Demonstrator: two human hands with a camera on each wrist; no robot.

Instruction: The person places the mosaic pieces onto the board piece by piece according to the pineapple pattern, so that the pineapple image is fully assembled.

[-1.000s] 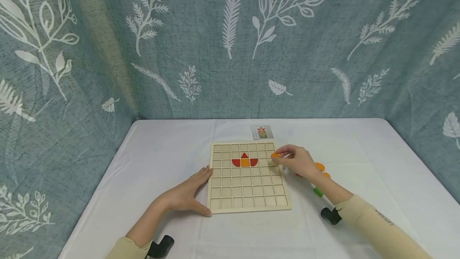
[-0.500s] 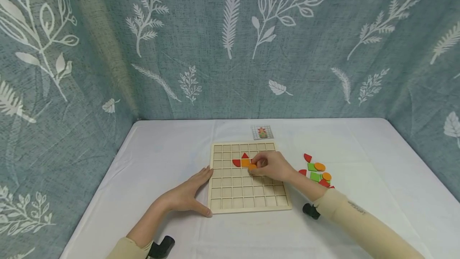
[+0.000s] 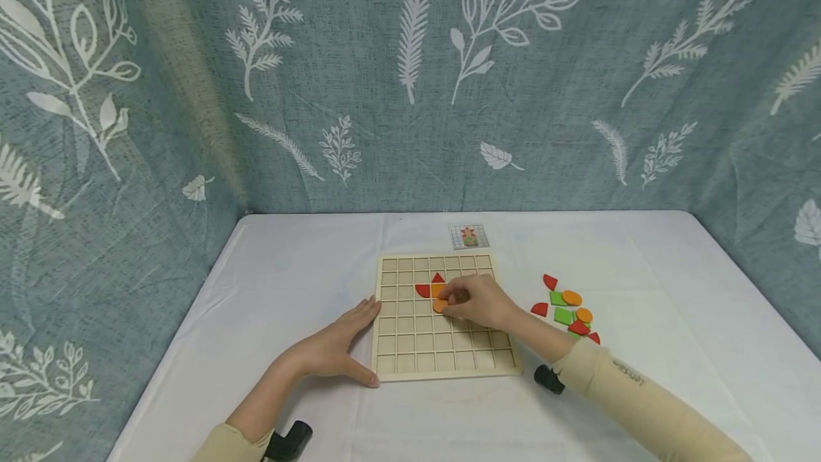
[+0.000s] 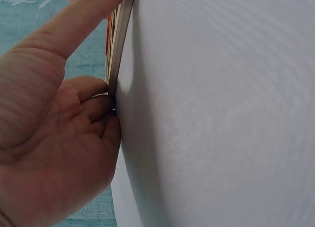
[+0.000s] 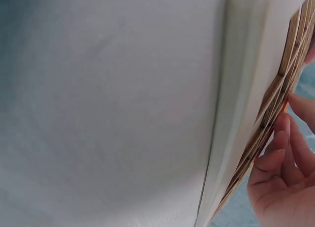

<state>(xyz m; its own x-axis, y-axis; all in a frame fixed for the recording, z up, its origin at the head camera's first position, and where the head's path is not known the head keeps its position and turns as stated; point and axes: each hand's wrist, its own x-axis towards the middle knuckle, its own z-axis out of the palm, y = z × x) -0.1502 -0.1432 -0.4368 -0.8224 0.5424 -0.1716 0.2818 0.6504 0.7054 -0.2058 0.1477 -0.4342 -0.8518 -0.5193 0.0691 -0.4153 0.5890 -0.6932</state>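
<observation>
A wooden grid board (image 3: 417,366) lies on the white table. My left hand (image 3: 343,337) rests along its left side, thumb at the near corner and fingers straight against the edge. My right hand (image 3: 477,299) pinches an orange disc (image 3: 439,306) low over the cell just nearer than an orange square (image 3: 436,290). In the right wrist view, the right hand (image 5: 283,173) has its fingertips right at the grid. A red triangle (image 3: 437,277) sits above the square and a red quarter-circle (image 3: 422,291) to its left. The right hand hides the red piece to the right.
To the right of the board lie loose pieces: green squares (image 3: 564,316), orange discs (image 3: 571,298) and red quarter-circles (image 3: 539,309). A small pattern card (image 3: 469,236) lies beyond the board's far edge. A patterned curtain (image 3: 410,148) stands behind the table.
My right hand has carried the orange disc leftward from the board's right edge to the cell below the orange square. The left hand has stayed in place.
</observation>
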